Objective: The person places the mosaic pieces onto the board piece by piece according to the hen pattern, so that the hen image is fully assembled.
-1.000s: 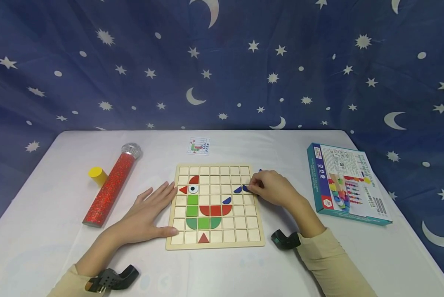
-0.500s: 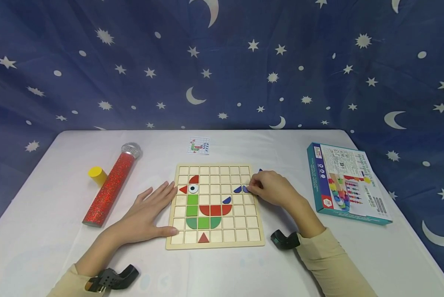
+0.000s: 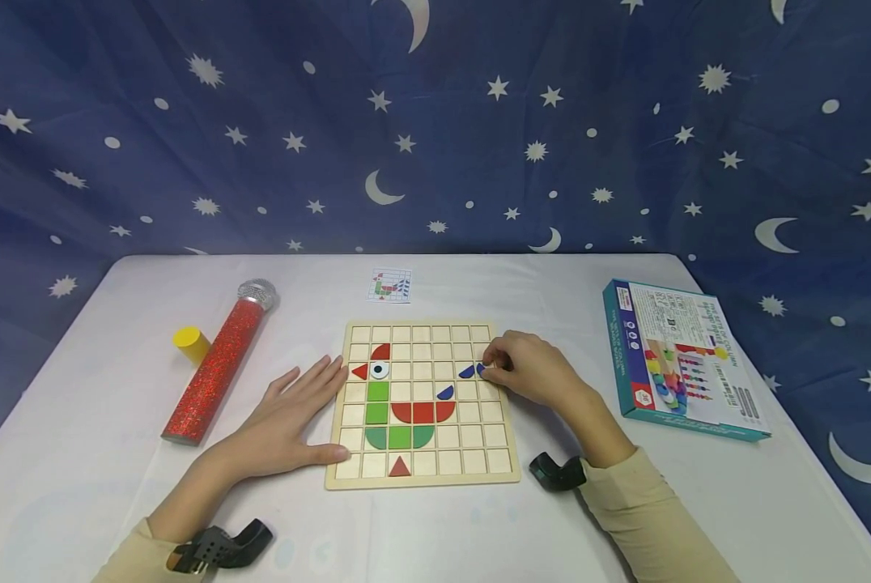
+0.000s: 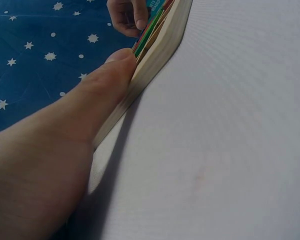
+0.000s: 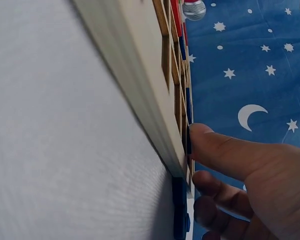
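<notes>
A wooden grid board point(image 3: 468, 437) lies mid-table, bearing a bird made of red, green and blue pieces with a round eye tile point(image 3: 380, 370). My left hand point(image 3: 286, 425) rests flat, its fingertips and thumb on the board's left border. At the right side, my right hand point(image 3: 533, 364) pinches a small blue leaf-shaped piece point(image 3: 480, 369) between thumb and fingers, partly hidden by them. Another blue piece point(image 3: 467, 372) is set just left of it, and a third blue piece point(image 3: 445, 393) lies lower. In the right wrist view the thumb point(image 5: 205, 137) meets the board's edge.
Loose blue pieces point(image 5: 179, 205) lie beside the board, near the right hand. Behind the board is a small pattern card point(image 3: 389, 287). A red glittery microphone point(image 3: 220, 368) and yellow cylinder point(image 3: 192, 345) are at left, a teal-edged box point(image 3: 686, 360) at right.
My right hand has shifted slightly, its index finger lifting a little. The pinched blue piece has moved slightly left. The left hand stays put.
</notes>
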A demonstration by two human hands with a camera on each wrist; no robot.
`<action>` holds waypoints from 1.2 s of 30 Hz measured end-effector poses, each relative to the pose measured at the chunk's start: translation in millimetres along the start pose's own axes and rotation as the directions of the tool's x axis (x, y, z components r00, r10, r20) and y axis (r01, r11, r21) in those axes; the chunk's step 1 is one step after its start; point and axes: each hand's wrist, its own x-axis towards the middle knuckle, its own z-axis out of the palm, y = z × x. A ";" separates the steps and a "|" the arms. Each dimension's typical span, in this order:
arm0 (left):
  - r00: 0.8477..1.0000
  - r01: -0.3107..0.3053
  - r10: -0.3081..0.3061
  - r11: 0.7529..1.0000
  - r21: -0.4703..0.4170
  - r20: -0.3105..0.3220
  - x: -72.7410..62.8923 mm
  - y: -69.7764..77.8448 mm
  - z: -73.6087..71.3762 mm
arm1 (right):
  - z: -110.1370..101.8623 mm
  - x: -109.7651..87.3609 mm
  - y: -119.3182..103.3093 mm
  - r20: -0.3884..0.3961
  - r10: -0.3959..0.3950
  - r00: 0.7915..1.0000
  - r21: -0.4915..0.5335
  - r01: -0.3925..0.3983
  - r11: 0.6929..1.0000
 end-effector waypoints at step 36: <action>1.000 -0.015 0.015 1.000 0.012 -0.011 -0.4 -1.1 0.7 | -5.4 5.4 58.6 -0.045 0.049 0.998 0.121 -0.043 0.992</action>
